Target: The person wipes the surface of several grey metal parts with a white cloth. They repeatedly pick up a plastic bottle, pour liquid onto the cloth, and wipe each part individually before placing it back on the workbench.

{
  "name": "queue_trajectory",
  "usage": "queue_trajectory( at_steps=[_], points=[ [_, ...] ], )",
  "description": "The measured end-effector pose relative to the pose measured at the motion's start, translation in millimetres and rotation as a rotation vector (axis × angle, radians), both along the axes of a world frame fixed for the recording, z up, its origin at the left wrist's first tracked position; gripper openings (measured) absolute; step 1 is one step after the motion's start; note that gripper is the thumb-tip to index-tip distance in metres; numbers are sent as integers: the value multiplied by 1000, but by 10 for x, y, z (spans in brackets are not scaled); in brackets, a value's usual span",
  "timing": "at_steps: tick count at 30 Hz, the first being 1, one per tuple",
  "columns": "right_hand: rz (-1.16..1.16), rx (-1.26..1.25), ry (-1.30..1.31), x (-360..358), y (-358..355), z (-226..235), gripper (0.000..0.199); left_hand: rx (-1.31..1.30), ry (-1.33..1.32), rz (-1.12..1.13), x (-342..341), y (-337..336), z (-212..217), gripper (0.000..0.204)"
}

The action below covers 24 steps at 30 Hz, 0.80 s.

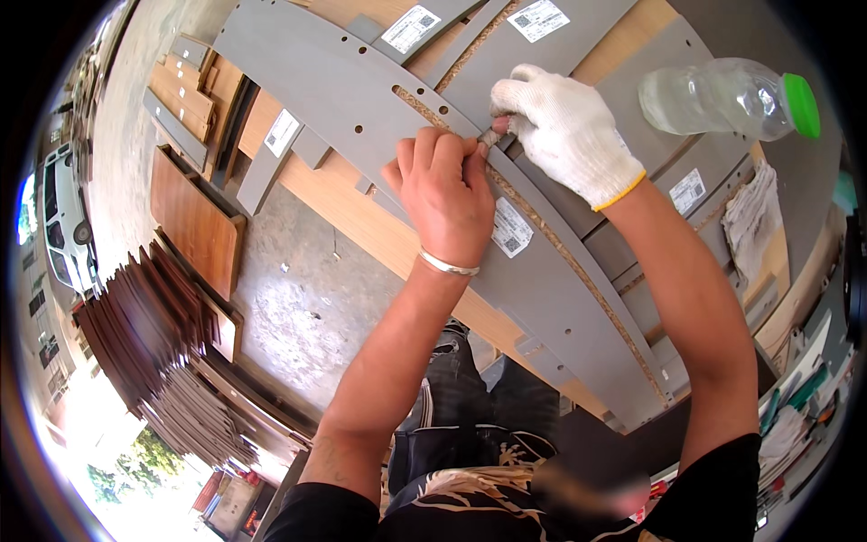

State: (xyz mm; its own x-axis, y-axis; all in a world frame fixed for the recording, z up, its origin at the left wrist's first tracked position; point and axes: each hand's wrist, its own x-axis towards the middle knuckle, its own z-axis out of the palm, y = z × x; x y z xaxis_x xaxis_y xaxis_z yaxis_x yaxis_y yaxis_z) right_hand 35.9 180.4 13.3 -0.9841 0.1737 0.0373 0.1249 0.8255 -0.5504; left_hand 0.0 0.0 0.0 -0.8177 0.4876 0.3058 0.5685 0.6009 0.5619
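Observation:
My bare left hand [442, 194], with a bracelet at its wrist, is closed in a pinch over a long grey board [533, 298]. Facing it, my right hand [564, 135] in a white knit glove is also closed, a bare fingertip poking out of the glove. Their fingertips meet at a small pale piece [489, 138], too small to name. Below them the board has a raw chipboard groove [578, 271] along its length, drilled holes and a white label [512, 228].
More grey boards [551, 41] with labels lie across light wood panels [334, 203]. A clear bottle with a green cap [722, 99] lies at right, near a crumpled cloth [751, 221]. Stacked brown panels [144, 325] and a wooden panel [194, 217] stand at left.

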Motion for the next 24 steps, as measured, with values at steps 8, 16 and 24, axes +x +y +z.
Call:
queue_trajectory(
  at_steps=[8, 16, 24],
  points=[
    [-58, -7, 7, -255, -97, 13, 6, 27, 60, 58, -185, -5, -45, 12],
    [-34, -35, 56, -7, -66, -45, 7, 3, 33, 13, 1, -23, -32, 14],
    [-13, -3, 48, 406, 10, -45, 3, -6, 7, -23, 368, 36, 23, 13]
  ],
)
